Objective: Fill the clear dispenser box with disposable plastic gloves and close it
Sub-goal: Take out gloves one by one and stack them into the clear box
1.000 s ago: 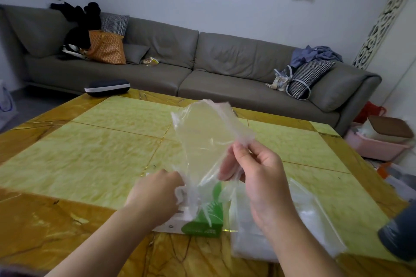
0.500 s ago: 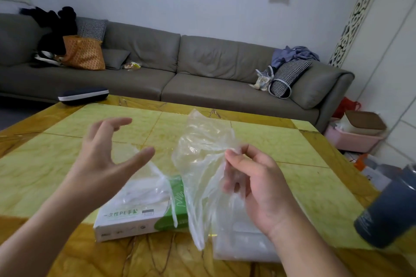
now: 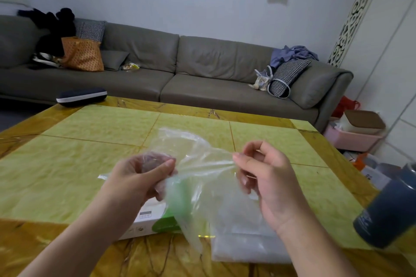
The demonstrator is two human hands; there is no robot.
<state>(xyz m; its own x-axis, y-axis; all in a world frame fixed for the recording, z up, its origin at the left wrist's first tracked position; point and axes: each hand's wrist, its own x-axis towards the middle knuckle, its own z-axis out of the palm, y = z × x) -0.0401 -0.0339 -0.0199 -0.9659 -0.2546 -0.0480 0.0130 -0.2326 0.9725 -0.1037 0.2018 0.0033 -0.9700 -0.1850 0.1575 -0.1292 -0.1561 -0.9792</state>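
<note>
I hold a clear plastic glove stretched in the air above the near edge of the table, my left hand gripping its one end with curled fingers and my right hand pinching the other end between thumb and forefinger. Under it near the table's near edge lies the white and green glove carton, touching a clear bag of gloves on its right. A dark blue bottle is at the table's right edge, a dark case at its far left corner.
</note>
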